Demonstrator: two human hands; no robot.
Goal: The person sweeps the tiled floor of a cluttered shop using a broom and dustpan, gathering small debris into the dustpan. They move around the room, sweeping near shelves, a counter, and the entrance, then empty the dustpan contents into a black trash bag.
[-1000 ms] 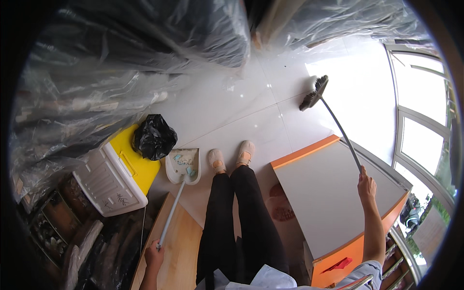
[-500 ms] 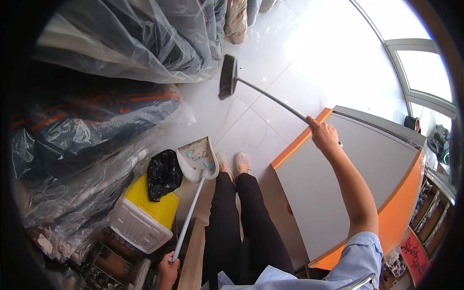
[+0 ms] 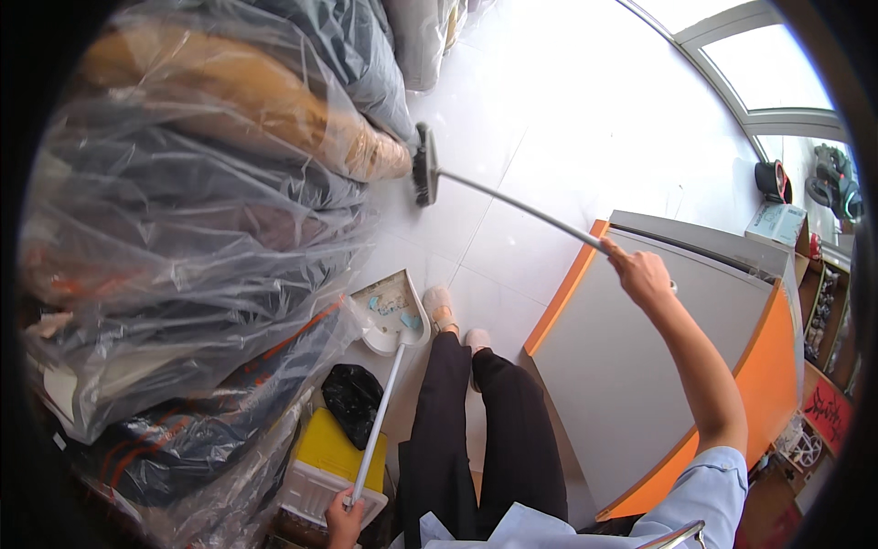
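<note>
My right hand (image 3: 640, 273) is closed round the upper handle of a long broom (image 3: 521, 212). The broom's dark bristles (image 3: 422, 176) meet the white floor beside plastic-wrapped rolls on the left. Low in the head view, my left hand (image 3: 344, 520) grips the end of a dustpan's pale pole (image 3: 377, 430). The dustpan (image 3: 382, 340), white and dirty inside, lies on the floor just left of my feet. Bits of blue-green scrap (image 3: 410, 320) and dust sit in its pan.
Plastic-wrapped rolls (image 3: 201, 174) fill the left side. A black plastic bag (image 3: 353, 401) rests on a yellow-lidded bin (image 3: 327, 448) near the dustpan. On the right stands a grey-topped desk (image 3: 658, 366) with orange edges. A glass door frame (image 3: 732, 46) rises at the far right.
I have stepped forward, one foot ahead of the other. The broom head now sits against the wrapped rolls. Both hands keep their grips, and the dustpan still holds its scraps.
</note>
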